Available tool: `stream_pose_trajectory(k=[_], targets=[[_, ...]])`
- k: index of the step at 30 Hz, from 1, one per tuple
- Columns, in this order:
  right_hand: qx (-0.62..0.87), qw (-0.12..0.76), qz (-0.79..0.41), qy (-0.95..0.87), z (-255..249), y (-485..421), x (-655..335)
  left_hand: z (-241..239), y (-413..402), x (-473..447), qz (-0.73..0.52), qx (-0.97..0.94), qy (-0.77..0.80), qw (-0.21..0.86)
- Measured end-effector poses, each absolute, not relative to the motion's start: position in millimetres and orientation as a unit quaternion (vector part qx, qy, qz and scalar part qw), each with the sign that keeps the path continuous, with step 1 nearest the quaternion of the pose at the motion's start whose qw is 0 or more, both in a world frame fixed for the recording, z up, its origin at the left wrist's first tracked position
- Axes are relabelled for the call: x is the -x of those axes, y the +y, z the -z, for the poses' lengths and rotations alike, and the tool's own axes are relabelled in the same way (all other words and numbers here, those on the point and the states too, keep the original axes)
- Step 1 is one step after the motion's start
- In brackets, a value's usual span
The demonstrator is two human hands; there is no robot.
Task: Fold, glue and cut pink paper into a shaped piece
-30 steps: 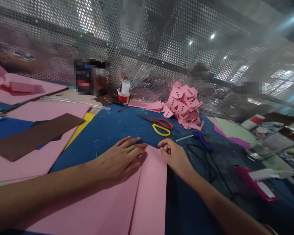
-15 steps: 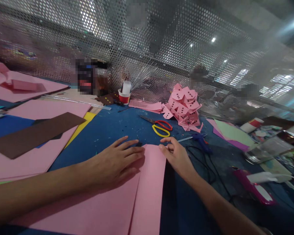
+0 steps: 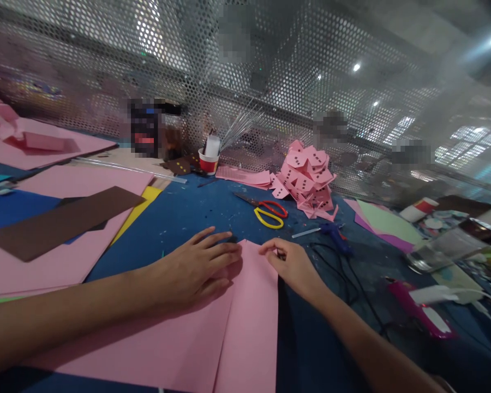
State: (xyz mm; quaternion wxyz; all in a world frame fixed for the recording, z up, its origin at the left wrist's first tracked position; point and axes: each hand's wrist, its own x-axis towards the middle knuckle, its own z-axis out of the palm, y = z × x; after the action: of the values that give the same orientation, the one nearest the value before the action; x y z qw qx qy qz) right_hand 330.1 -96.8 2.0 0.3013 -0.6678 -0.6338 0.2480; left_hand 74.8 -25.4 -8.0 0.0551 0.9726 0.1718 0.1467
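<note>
A large pink paper sheet (image 3: 196, 338) lies folded on the blue table (image 3: 188, 210) in front of me, a narrow flap turned over along its right side. My left hand (image 3: 196, 267) lies flat on the sheet near its far edge, fingers stretched out and pressing down. My right hand (image 3: 290, 265) rests on the sheet's far right corner with thumb and fingers pinched together on the paper edge.
Red and yellow scissors (image 3: 265, 212) lie beyond my hands. A heap of pink dotted paper pieces (image 3: 309, 177) sits behind them. A blue glue gun (image 3: 331, 232) with black cord, a magenta tool (image 3: 421, 308), a red cup (image 3: 208, 158), and pink, brown and yellow sheets (image 3: 61, 218) surround the work.
My right hand's fingers have closed into a pinch on the corner of the pink sheet and shifted slightly left. My left hand stays flat on the paper.
</note>
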Motion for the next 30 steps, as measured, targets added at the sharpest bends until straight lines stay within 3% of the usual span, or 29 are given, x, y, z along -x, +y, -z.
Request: stream_pose_trajectory(k=[6,14,30], targets=[[0.674,0.289,-0.244,-0.635,-3.4,-97.9,-329.8,9.3,-25.5,-75.2,-0.161,-0.972,0.168,0.042],[0.639,0.36,-0.276,-0.621,-5.0,-98.2,-331.0,13.8,-17.4,-73.7,-0.163,-0.973,0.165,0.004],[0.662,0.305,-0.232,-0.644,-4.6,-99.2,-327.0,15.0,-23.3,-72.5,-0.165,-0.973,0.16,0.011]])
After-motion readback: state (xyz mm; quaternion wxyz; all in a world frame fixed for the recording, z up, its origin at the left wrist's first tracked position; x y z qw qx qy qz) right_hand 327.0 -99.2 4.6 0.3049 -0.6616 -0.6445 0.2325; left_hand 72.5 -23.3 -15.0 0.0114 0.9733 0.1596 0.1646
